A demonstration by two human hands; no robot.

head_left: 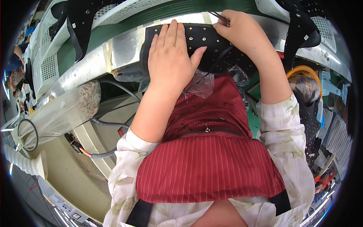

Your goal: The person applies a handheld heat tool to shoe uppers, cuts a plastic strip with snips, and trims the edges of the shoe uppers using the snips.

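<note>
My left hand (170,60) lies flat, fingers stretched out and thumb apart, on a black fabric piece (204,32) dotted with metal eyelets and studs. The cloth rests on the metal table edge and hangs over it towards my lap. My right hand (238,32) is closed around slim, dark, two-pronged metal thread snips (218,16), whose tips point to the upper left. Its fingers are at the right part of the cloth; whether they also grip the cloth is hidden.
White perforated baskets (47,72) with black studded pieces (81,28) stand at the upper left, another basket (328,36) at the upper right. A plastic bag (64,113) of pale loops hangs left. An orange-rimmed basket (302,70) is at right. A person (20,53) is far left.
</note>
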